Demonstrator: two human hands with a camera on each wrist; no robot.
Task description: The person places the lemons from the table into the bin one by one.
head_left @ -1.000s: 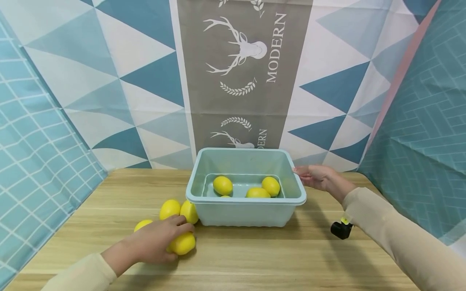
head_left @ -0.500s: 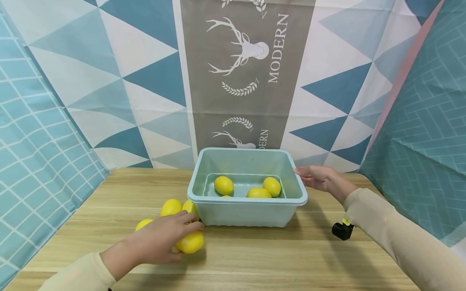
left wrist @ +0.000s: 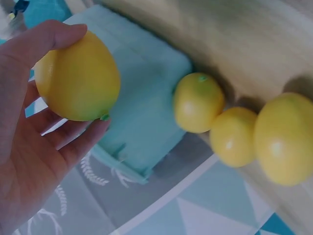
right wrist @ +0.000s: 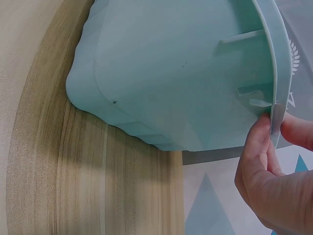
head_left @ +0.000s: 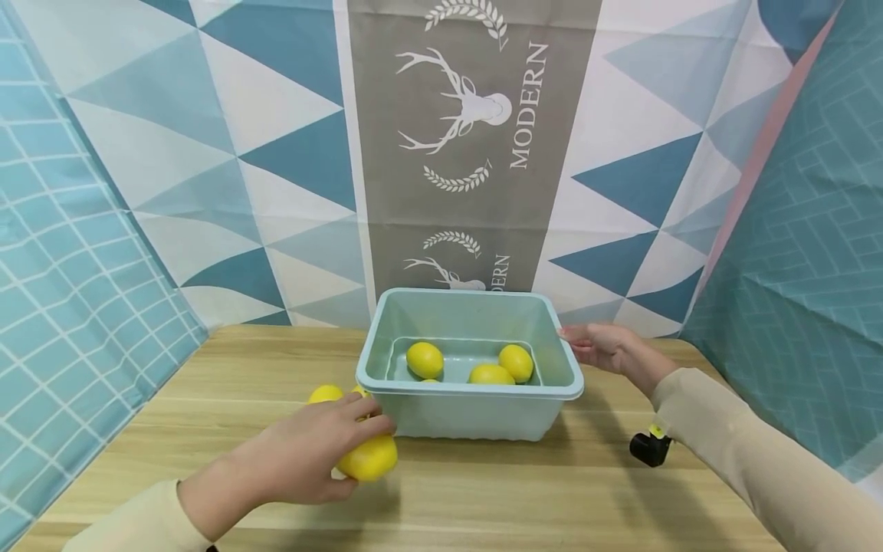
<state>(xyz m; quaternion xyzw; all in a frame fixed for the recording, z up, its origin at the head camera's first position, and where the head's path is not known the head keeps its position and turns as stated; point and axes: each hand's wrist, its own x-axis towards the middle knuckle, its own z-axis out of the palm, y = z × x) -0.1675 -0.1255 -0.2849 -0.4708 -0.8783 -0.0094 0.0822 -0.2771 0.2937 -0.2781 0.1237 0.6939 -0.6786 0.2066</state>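
Observation:
My left hand (head_left: 303, 452) holds a yellow lemon (left wrist: 78, 78) between thumb and fingers, in front of the light blue plastic bin (head_left: 462, 414) and left of its middle. In the left wrist view the lemon's green tip points toward the fingertips. Several more lemons lie inside the bin, such as one lemon (head_left: 425, 359) at its left; another is mostly hidden by the front rim. My right hand (right wrist: 274, 176) pinches the bin's right rim (right wrist: 279, 88) between thumb and fingers.
Left of the bin, loose lemons (left wrist: 198, 103) sit in a row on the wooden table (head_left: 483, 498), partly hidden by my left hand in the head view. A small black object (head_left: 650, 448) is beside my right sleeve. Patterned cloth (head_left: 290, 153) stands behind the bin.
My left hand has lifted the lemon from the group beside the bin and moved slightly right with it. The right hand stays on the bin's rim.

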